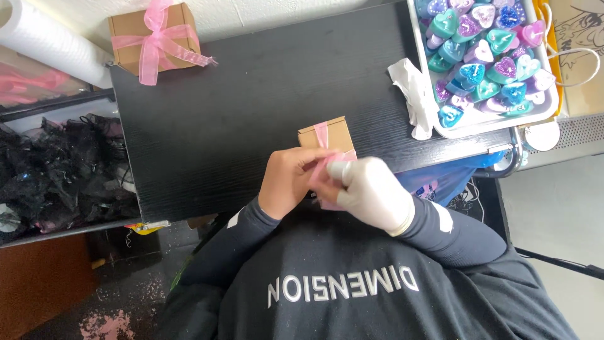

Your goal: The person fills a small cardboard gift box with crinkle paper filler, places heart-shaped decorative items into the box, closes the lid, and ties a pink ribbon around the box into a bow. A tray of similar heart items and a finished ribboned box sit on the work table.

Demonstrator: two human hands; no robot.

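A small brown cardboard box (332, 133) stands on the black table (239, 107) near its front edge. A pink ribbon (321, 134) runs over the top of the box and down towards my hands. My bare left hand (286, 181) and my right hand (372, 190), in a white glove, are pressed together just in front of the box. Both pinch the pink ribbon between their fingers. The front of the box is hidden behind my hands.
A like box tied with a pink bow (154, 39) sits at the table's back left. A white tray (440, 129) of glittery heart-shaped pieces stands at the back right, a crumpled white glove (412, 94) beside it. Black lace fabric (63, 170) lies left of the table.
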